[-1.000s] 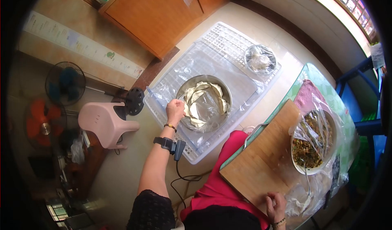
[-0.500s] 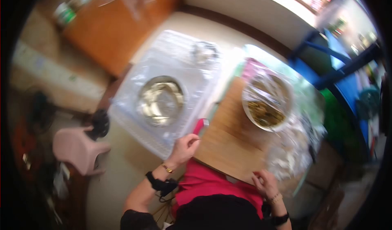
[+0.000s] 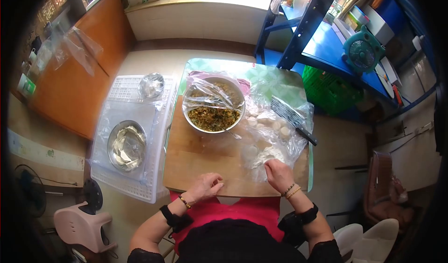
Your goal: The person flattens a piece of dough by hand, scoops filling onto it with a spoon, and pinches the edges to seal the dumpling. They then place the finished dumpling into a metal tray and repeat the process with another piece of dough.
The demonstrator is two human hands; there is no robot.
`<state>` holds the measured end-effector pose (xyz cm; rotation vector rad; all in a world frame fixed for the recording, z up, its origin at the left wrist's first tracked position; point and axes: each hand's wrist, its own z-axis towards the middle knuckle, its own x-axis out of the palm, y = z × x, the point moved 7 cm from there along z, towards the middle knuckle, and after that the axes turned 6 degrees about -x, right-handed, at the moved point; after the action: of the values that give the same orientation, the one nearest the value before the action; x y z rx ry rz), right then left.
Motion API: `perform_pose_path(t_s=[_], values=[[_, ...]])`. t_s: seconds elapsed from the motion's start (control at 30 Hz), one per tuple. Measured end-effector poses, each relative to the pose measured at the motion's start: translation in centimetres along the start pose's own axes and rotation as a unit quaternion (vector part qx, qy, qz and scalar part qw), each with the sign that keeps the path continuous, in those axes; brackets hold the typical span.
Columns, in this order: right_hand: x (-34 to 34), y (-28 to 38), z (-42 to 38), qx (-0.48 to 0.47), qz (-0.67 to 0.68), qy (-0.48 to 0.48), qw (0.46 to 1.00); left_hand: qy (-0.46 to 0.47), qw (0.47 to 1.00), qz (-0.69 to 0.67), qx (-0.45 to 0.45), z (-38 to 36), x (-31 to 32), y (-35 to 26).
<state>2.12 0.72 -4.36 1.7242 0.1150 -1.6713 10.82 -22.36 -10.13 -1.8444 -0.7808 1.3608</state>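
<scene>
My right hand (image 3: 279, 175) is closed in a pinch at the near edge of a white flour heap (image 3: 269, 155) on clear plastic; what its fingertips hold, if anything, is hidden. Over the front edge of the wooden board (image 3: 186, 158) rests my left hand (image 3: 205, 187), its fingers loosely bent, thumb apart, nothing visible in it. Pale dough pieces (image 3: 283, 131) lie under and beside the plastic sheet. Near them is a black-handled cleaver (image 3: 295, 120). A bowl of chopped filling (image 3: 213, 118), partly covered with plastic film, stands farther back with a spoon (image 3: 232, 133).
On the left, a round metal pan (image 3: 127, 145) with folded dumplings sits on a plastic-covered white crate (image 3: 158, 169). A small wrapped bowl (image 3: 151, 84) is behind it. Pink stool (image 3: 80, 225) at lower left; green basket (image 3: 329, 88) and blue shelving (image 3: 322, 41) at right.
The view has turned and steadied. My right hand has moved from the board's front edge up to the flour. My left hand has shifted from the board's left corner onto its front edge.
</scene>
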Motion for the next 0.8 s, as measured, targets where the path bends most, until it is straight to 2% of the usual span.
perform_pose_path(t_s=[0.07,0.13,0.2,0.37,0.47,0.53,0.67,0.8], values=[[0.7,-1.4,2.1,-0.007,0.007,-0.014,1.0,0.007,1.0,0.011,-0.016,0.6,0.2,-0.2],[2.4,-3.3,4.0,0.027,-0.04,0.048,0.998,0.021,0.999,0.001,-0.036,1.3,0.3,0.0],[2.5,-3.4,5.5,0.031,-0.045,0.05,0.997,0.009,0.999,0.002,-0.035,2.0,-0.2,-0.1],[1.9,-4.0,7.9,0.019,-0.006,-0.02,1.0,-0.018,0.998,-0.017,-0.056,4.1,-1.6,-0.2],[2.6,-5.2,8.4,0.057,0.022,-0.022,0.998,-0.015,0.993,-0.06,-0.101,5.4,-1.6,0.0],[2.6,-5.1,9.1,0.055,0.024,-0.023,0.998,-0.038,0.995,-0.067,-0.066,6.3,-1.9,-0.5],[2.4,-5.2,11.0,0.044,0.016,-0.057,0.997,-0.047,0.993,-0.074,-0.08,7.9,-2.0,-0.9],[3.4,-6.2,12.0,0.046,0.022,-0.051,0.997,-0.053,0.99,-0.096,-0.093,9.4,-2.3,-1.2]])
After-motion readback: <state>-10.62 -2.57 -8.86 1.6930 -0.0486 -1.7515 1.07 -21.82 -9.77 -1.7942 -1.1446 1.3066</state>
